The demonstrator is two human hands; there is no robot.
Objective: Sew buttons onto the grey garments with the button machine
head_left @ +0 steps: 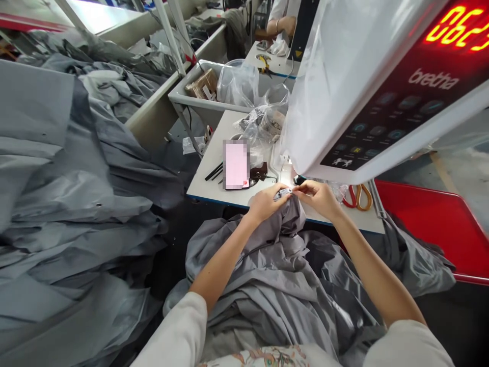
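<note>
Grey fabric lies bunched over my lap and rises to the table edge under a white machine. My left hand is closed on a folded end of this fabric, thumb on top. Beside it, my right hand has thumb and forefinger pinched together at the edge of the same fold. The two sets of fingertips almost meet just below the machine's lit working point. Whether a small part is also between the right fingertips is too small to tell.
Left of the hands lies a pink-screened phone, with clear plastic bags behind it. Scissors with red and orange handles lie to the right. A red surface stands further right. Grey fabric piles fill the left. Another person's arm shows at the back.
</note>
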